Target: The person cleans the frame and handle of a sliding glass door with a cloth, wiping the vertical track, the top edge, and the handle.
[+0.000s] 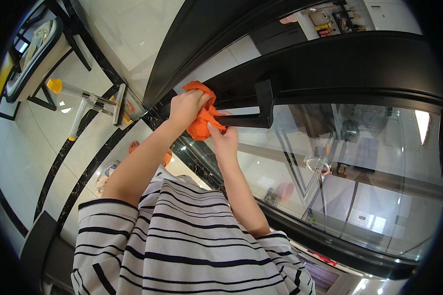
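Observation:
An orange cloth point(199, 127) is bunched around the near end of a black door handle point(243, 121), which stands out from a black-framed glass door point(317, 147). My left hand point(186, 108) grips the upper part of the cloth, its fingers curled into the folds. My right hand point(225, 136) holds the cloth's lower right edge against the handle, thumb on the near side; its other fingers are partly hidden behind cloth and handle. The handle's far end bends up to the dark frame.
At the left, a broom or squeegee head point(119, 104) and poles with yellow ends lie by a dustpan-like tray. A padded chair point(40, 55) is at upper left, a dark seat point(40, 239) at lower left. A bag point(109, 173) rests near my feet. Kitchen shelves show beyond the door.

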